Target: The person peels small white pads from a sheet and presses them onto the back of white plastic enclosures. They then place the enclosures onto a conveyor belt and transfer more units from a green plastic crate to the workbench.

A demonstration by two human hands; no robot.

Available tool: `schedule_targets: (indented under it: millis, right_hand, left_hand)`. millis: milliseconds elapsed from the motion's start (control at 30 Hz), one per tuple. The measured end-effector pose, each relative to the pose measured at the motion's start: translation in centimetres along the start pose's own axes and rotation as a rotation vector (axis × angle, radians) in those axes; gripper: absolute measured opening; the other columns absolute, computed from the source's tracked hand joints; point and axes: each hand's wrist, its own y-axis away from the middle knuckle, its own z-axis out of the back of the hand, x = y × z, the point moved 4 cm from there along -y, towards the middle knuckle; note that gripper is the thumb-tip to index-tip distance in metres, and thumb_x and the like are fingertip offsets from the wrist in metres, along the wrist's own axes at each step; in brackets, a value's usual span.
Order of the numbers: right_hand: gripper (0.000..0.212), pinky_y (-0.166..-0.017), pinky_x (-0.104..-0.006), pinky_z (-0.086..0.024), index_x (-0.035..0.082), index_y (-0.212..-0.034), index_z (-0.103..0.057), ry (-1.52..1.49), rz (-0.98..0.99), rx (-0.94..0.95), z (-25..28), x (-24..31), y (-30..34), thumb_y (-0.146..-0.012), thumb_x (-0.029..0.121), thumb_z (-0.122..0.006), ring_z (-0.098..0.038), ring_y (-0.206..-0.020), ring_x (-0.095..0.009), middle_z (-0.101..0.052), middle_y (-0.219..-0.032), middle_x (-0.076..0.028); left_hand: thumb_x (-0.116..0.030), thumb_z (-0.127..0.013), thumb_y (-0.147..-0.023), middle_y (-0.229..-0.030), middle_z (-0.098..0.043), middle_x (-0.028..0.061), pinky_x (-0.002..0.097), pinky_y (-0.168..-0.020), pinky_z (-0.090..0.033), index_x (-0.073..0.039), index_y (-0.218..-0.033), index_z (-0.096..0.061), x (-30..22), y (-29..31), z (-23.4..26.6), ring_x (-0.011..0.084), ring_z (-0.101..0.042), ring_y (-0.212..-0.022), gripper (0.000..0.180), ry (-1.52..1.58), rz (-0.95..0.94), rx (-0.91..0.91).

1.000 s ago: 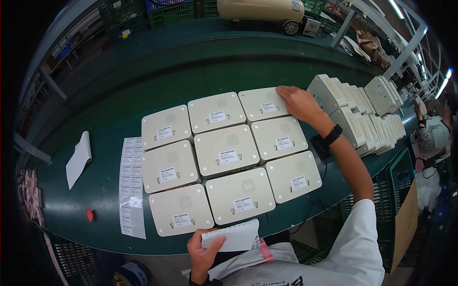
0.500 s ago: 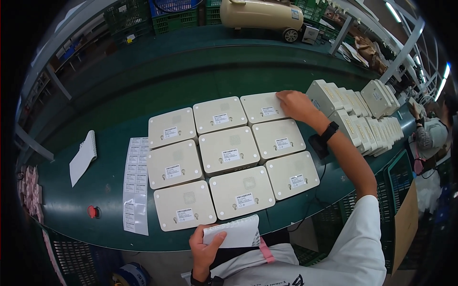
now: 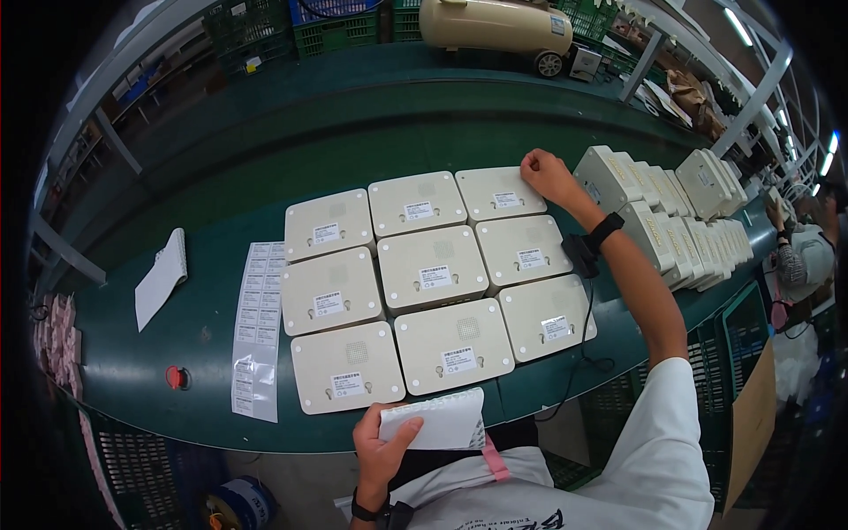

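A white short-sleeved shirt (image 3: pixel 658 420) bore dark printed lettering (image 3: pixel 553 520); a pink strip (image 3: pixel 495 461) showed at its front; the right wristband (image 3: pixel 606 230) and left wristband (image 3: pixel 368 511) were black.

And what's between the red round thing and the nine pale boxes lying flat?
In the head view, a sheet of white stickers lies between the red round thing and the nine pale boxes.

Tube lights (image 3: pixel 738 27) glow upper right; fisheye edges bend and darken.
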Motion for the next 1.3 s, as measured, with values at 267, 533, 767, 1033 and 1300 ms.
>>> schedule_targets:
  millis: [267, 533, 767, 1033, 1300]
  right_hand:
    - [0.024, -0.073, -0.0259, -0.05, 0.001, -0.1, -0.067, -0.299, -0.254, 0.032, 1.7, -1.2, 1.7, -0.095, 0.024, -0.063, -0.063, -0.082, -0.013, -0.068, -0.091, -0.004]
    - [0.019, -0.079, -0.0315, -0.053, 0.002, -0.106, -0.069, -0.385, 0.471, 0.434, 3.1, 19.4, 21.7, -0.088, 0.01, -0.072, -0.067, -0.091, -0.02, -0.071, -0.104, -0.009]
    - [0.029, -0.08, -0.0366, -0.055, -0.001, -0.107, -0.069, -0.527, 0.501, 0.48, -0.1, 21.5, 27.9, -0.08, 0.003, -0.078, -0.068, -0.088, -0.029, -0.071, -0.1, -0.012]
    - [0.032, -0.071, -0.035, -0.055, -0.002, -0.103, -0.068, -0.421, 0.743, 0.32, -1.2, 21.4, 28.6, -0.074, 0.0, -0.081, -0.068, -0.084, -0.027, -0.071, -0.095, -0.012]
    - [0.024, -0.069, -0.0344, -0.055, -0.002, -0.095, -0.07, -0.446, 0.71, 0.283, -1.7, 21.8, 28.8, -0.074, -0.001, -0.08, -0.069, -0.083, -0.027, -0.072, -0.094, -0.011]
  left_hand:
    - [-0.01, -0.078, -0.085, -0.089, -0.07, 0.0069, 0.0247, -0.072, -0.051, 0.002, -0.1, -0.065, 0.5, 0.1, -0.3, 0.009, -0.063, -0.08, 0.023, 0.081, -0.017, 0.008]
    - [-0.002, -0.077, -0.084, -0.096, -0.072, 0.0136, 0.0245, -0.072, -0.051, 0.002, -0.094, -0.062, -0.4, 0.7, 0.4, 0.0096, -0.063, -0.081, 0.019, 0.146, -0.071, -0.027]
    - [0.001, -0.076, -0.083, -0.102, -0.072, 0.02, 0.0251, -0.07, -0.05, 0.0, -0.084, -0.056, -1.6, 0.8, 0.1, 0.0091, -0.063, -0.083, 0.021, 0.281, -0.12, 0.031]
    - [0.001, -0.077, -0.082, -0.094, -0.073, 0.0136, 0.0229, -0.064, -0.046, 0.004, -0.112, -0.065, -4.8, 0.6, -0.7, 0.0083, -0.061, -0.075, 0.032, 0.291, 0.108, 0.124]
    - [0.002, -0.076, -0.081, -0.085, -0.074, 0.0081, 0.0205, -0.063, -0.047, 0.003, -0.104, -0.074, -4.0, 0.3, -0.2, 0.0074, -0.063, -0.071, 0.023, -0.084, -0.021, 0.162]
